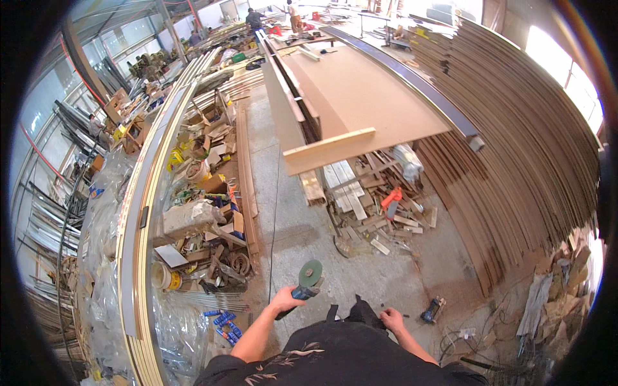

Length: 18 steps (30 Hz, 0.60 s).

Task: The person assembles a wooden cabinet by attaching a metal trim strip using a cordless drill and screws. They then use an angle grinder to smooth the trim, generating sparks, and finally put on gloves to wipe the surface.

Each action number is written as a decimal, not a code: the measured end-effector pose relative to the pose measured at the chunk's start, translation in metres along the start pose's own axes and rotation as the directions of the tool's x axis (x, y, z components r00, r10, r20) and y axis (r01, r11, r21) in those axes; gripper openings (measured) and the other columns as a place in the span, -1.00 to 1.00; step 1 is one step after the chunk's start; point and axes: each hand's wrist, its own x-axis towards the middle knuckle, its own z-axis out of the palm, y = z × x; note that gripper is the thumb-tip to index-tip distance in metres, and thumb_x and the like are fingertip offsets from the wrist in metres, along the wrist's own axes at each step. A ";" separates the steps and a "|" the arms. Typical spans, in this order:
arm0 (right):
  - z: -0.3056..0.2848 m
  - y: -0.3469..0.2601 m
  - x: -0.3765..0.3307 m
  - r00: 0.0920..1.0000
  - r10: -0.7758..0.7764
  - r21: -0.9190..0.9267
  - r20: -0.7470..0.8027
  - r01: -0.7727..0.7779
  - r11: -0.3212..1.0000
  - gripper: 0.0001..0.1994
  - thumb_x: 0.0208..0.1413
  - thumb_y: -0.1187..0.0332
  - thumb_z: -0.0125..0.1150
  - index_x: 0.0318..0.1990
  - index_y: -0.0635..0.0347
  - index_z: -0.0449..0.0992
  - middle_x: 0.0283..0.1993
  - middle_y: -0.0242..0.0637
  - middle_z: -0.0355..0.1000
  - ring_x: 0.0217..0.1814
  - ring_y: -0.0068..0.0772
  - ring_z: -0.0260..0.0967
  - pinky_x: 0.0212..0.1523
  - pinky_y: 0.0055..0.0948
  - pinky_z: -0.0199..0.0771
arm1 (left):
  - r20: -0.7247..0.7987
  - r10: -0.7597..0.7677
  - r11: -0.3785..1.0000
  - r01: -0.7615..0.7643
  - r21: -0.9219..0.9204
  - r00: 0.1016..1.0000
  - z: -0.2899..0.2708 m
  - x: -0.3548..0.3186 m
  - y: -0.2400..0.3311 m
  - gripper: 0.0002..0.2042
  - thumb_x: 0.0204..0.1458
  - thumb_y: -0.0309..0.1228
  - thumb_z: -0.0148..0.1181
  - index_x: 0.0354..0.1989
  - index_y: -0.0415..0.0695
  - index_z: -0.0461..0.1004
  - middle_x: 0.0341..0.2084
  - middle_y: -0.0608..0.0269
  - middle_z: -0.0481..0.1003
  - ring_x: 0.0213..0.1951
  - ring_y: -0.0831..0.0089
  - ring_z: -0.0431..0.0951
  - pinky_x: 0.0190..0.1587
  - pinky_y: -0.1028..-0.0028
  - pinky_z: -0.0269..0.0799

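My left hand point(284, 300) grips a blue-bodied angle grinder point(307, 283) with a green disc, held out over the concrete floor, its thin cable running up the floor away from me. My right hand point(391, 318) hangs low at my side, fingers curled around a small dark thin object that I cannot identify. A dark power tool point(432, 309) lies on the floor just right of that hand. Ahead stands a long workbench topped with a brown board point(360, 96), a pale timber batten across its near end.
Offcuts of wood point(373, 206) are heaped under the bench end. Stacked brown panels point(515, 148) lean along the right. Long metal profiles point(138, 212) and cluttered boxes run down the left. Blue tubes point(222, 321) lie near my left elbow. People work at the far end.
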 end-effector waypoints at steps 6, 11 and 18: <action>0.091 -0.248 0.077 0.845 -0.403 0.026 0.350 0.422 0.906 -0.67 0.28 0.11 0.35 -0.05 0.22 0.67 -0.10 -0.06 0.69 -0.03 -0.09 0.67 0.05 -0.17 0.63 | -0.202 -0.123 0.970 0.074 -0.231 0.972 -0.081 0.024 -0.014 -0.40 -0.23 -0.02 0.64 -0.06 -0.18 0.73 -0.28 0.15 0.72 -0.22 0.32 0.71 -0.06 0.29 0.59; 0.162 -0.438 0.110 0.600 -0.595 0.337 0.535 0.494 0.801 -0.16 0.27 -0.01 0.49 0.45 0.35 0.16 0.15 0.05 0.59 0.21 -0.09 0.59 0.24 -0.15 0.57 | -0.216 -0.284 0.871 0.157 -0.466 0.934 -0.169 0.061 0.022 -0.49 -0.12 -0.11 0.62 -0.11 -0.27 0.71 -0.35 0.22 0.71 -0.30 0.46 0.69 -0.19 0.37 0.58; 0.251 -0.601 0.171 0.644 -0.564 0.644 0.517 0.142 0.752 -0.04 0.09 0.06 0.66 0.46 0.35 0.17 0.16 -0.09 0.54 0.18 -0.32 0.51 0.23 -0.25 0.55 | -0.175 -0.181 0.758 0.024 -0.651 0.968 -0.292 0.108 0.036 -0.54 0.01 -0.35 0.55 0.06 -0.30 0.61 -0.17 0.27 0.66 -0.17 0.50 0.63 -0.08 0.42 0.57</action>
